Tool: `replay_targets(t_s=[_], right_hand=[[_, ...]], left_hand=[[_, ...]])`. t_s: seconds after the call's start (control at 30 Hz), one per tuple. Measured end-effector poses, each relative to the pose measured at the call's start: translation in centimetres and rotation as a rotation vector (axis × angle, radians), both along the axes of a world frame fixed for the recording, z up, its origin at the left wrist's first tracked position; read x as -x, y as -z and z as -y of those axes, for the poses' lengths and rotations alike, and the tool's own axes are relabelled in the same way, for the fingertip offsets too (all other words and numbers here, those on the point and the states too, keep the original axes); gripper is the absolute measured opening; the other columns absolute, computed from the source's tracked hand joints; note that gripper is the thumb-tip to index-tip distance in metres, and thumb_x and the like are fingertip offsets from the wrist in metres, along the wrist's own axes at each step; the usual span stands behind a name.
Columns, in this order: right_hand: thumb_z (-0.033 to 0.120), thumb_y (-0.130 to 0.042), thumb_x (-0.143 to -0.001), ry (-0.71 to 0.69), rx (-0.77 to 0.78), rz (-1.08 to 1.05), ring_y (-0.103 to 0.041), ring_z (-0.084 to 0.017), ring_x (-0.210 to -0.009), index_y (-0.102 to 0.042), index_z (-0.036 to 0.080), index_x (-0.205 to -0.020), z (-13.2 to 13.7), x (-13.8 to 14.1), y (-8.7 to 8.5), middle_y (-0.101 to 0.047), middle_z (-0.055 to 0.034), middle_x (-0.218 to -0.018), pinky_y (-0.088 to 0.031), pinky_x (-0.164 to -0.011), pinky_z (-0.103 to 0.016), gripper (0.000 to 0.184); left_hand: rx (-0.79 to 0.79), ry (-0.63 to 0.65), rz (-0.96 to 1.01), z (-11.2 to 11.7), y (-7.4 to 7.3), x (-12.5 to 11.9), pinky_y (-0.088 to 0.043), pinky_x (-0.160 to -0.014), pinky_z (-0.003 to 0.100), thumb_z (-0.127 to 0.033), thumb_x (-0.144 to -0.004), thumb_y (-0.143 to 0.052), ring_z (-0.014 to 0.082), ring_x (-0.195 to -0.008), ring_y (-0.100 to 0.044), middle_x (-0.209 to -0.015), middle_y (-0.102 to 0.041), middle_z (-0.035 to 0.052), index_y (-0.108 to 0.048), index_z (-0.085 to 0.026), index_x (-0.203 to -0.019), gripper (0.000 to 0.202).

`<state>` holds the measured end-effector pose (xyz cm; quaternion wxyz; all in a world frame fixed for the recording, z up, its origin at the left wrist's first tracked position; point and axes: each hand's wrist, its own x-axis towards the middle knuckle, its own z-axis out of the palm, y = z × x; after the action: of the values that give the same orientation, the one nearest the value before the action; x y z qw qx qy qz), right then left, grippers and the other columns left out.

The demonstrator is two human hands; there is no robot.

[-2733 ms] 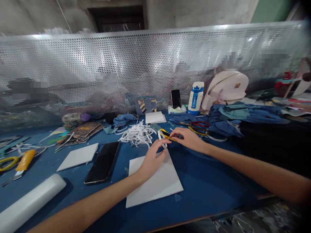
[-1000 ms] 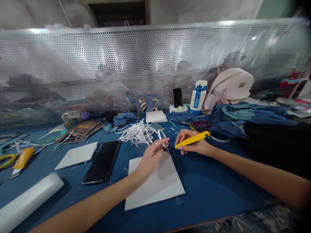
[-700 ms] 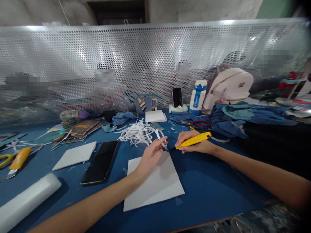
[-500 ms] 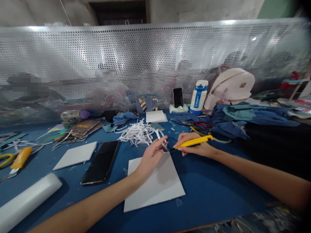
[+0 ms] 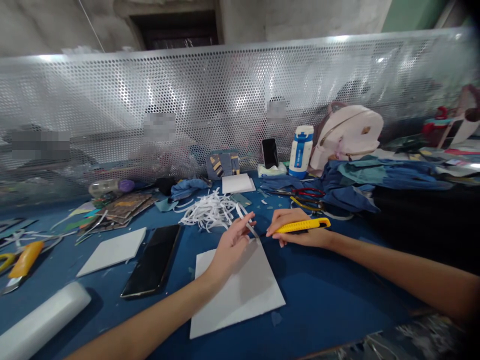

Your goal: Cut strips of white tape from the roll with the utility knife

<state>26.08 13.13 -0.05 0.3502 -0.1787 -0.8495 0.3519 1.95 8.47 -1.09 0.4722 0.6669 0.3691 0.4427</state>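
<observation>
My right hand (image 5: pixel 290 227) grips a yellow utility knife (image 5: pixel 305 225); its front end points left toward the far corner of a white board (image 5: pixel 240 300). In my left hand (image 5: pixel 234 240), bent fingers pinch a narrow white strip (image 5: pixel 252 229) just above that corner. The strip's other end reaches back toward a tangled pile of white strips (image 5: pixel 208 212). My left forearm crosses over the board, hiding part of its left side. The knife's tip is close to the strip, but I cannot tell whether it touches.
Left of the board lie a black phone (image 5: pixel 153 262), a smaller white board (image 5: pixel 112 250), a white case (image 5: pixel 45 320) and an orange-handled cutter (image 5: pixel 26 260). Behind stand a bottle (image 5: pixel 301 152) and a backpack (image 5: pixel 350 132). Red-handled scissors (image 5: pixel 309 192) and denim cloth (image 5: pixel 347 197) lie right.
The camera view has shifted slightly, moving the background left and the table items a little lower. Both hands keep nearly the same hold, with the knife a touch flatter.
</observation>
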Motion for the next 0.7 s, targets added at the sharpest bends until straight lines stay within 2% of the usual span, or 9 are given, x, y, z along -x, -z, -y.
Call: replay_targets(t_s=[0.2, 0.47, 0.63, 0.7], right_hand=[[0.021, -0.067, -0.092, -0.056, -0.131, 0.019, -0.069, -0.007, -0.061, -0.076, 0.019, -0.107, 0.34, -0.09, 0.02, -0.064, -0.0068, -0.1, -0.058, -0.061, -0.016, 0.018], [0.021, -0.068, -0.091, -0.073, -0.113, -0.028, -0.065, -0.005, -0.06, -0.076, 0.019, -0.106, 0.14, 0.23, 0.02, -0.064, -0.0065, -0.099, -0.057, -0.06, -0.016, 0.017], [0.018, -0.07, -0.088, -0.085, -0.292, -0.033, -0.067, -0.011, -0.075, -0.076, 0.017, -0.101, 0.02, 0.21, -0.29, -0.069, -0.0076, -0.091, -0.055, -0.071, -0.02, 0.015], [0.018, -0.069, -0.089, -0.091, -0.319, -0.023, -0.067, -0.012, -0.078, -0.076, 0.016, -0.103, -0.08, 0.13, -0.32, -0.07, -0.0082, -0.092, -0.054, -0.074, -0.022, 0.016]], left_hand=[[0.029, -0.009, 0.046, -0.25, 0.34, -0.22, -0.037, -0.113, 0.047, -0.028, -0.087, -0.056, 0.0308, -0.134, -0.051, -0.146, -0.051, 0.0123, -0.054, -0.022, -0.143, 0.056], [0.044, -0.015, 0.046, 0.04, 0.08, -0.17, -0.04, -0.111, 0.045, -0.028, -0.088, -0.058, 0.0304, -0.134, -0.05, -0.147, -0.051, 0.0106, -0.056, -0.025, -0.141, 0.053], [0.037, -0.016, 0.041, -0.29, 0.38, -0.03, -0.036, -0.114, 0.045, -0.028, -0.087, -0.06, 0.0294, -0.134, -0.05, -0.147, -0.051, 0.0087, -0.058, -0.026, -0.139, 0.052], [0.032, -0.014, 0.041, -0.45, 0.45, -0.01, -0.035, -0.116, 0.044, -0.028, -0.087, -0.06, 0.0293, -0.135, -0.05, -0.148, -0.051, 0.0082, -0.058, -0.025, -0.139, 0.053]])
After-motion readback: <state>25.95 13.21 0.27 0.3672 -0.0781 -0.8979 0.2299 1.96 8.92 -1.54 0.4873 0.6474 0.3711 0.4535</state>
